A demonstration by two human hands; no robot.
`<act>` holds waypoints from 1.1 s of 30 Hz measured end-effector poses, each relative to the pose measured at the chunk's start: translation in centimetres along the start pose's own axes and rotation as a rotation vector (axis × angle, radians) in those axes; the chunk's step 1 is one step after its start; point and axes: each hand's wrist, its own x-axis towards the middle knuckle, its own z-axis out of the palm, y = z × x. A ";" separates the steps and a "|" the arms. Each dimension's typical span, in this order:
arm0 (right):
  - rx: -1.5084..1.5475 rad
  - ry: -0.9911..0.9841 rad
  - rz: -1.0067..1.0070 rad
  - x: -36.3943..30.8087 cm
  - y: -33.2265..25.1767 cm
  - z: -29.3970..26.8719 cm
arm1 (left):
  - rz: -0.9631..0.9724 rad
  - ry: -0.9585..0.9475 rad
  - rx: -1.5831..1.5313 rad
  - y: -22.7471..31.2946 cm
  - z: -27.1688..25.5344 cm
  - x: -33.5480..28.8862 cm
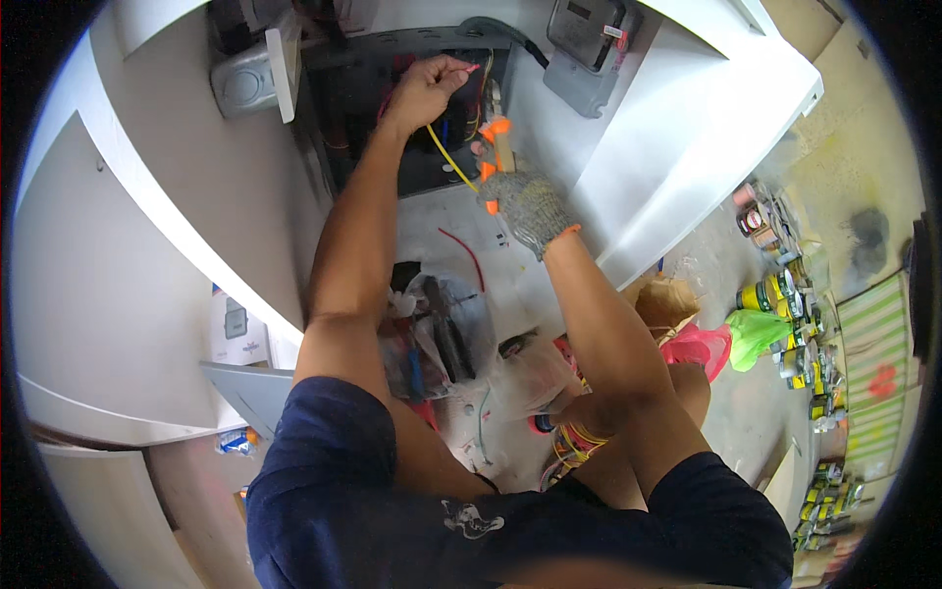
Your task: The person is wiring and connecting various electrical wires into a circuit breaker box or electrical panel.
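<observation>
Inside a white cabinet, my bare left hand [422,96] is raised over a dark recessed electrical box [345,147]. Its thumb and fingertips pinch the end of a thin red wire [473,69]. To the right and a little nearer, my right hand [525,204] wears a grey knitted glove with an orange cuff. It is closed round the orange handles of a pair of pliers [495,128], whose metal jaws point away toward the box. A yellow wire [450,154] runs between my left wrist and the gloved hand. More coloured wires [481,98] show in the box beside the jaws.
A grey electricity meter [587,44] hangs at the back right, with a black cable [505,31] beside it. A cut red wire [465,253] and clear plastic bags [451,329] lie below my arms. Several paint cans [770,292] stand on the floor at right.
</observation>
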 end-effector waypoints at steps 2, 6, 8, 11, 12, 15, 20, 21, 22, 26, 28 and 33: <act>0.000 0.011 -0.043 1.4 0.0 1.2 | -0.121 -0.025 -0.175 0.6 -0.1 0.1; 0.177 -0.032 -0.099 4.0 1.1 3.0 | -0.116 0.040 -0.254 1.7 -0.3 0.1; 0.160 -0.041 -0.077 4.9 1.8 3.3 | -0.115 0.090 -0.317 1.9 -0.4 -0.1; -0.090 -0.016 -0.051 5.9 2.4 3.9 | -0.163 0.141 -0.467 1.9 -0.7 -0.1; -0.095 -0.015 -0.109 6.2 2.5 4.1 | -0.198 0.154 -0.530 1.8 -0.8 -0.1; -0.059 -0.020 -0.173 6.8 2.6 4.6 | -0.218 0.231 -0.553 1.4 -0.9 0.0; -0.219 -0.001 -0.276 7.6 2.7 4.9 | -0.222 0.243 -0.623 0.9 -1.6 0.0; -0.303 0.008 -0.272 7.7 2.7 5.0 | -0.274 0.258 -0.626 0.8 -1.8 0.0; -0.389 0.016 -0.268 7.8 2.8 5.1 | -0.251 0.244 -0.631 0.8 -1.9 0.0; -0.425 0.060 -0.318 7.6 2.3 5.3 | -0.232 0.231 -0.659 0.6 -2.3 -0.1; -0.492 0.039 -0.280 7.3 1.8 5.2 | -0.212 0.193 -0.688 0.5 -2.4 0.0; -0.471 -0.012 -0.276 7.0 0.6 5.2 | -0.161 0.181 -0.719 0.3 -2.5 0.2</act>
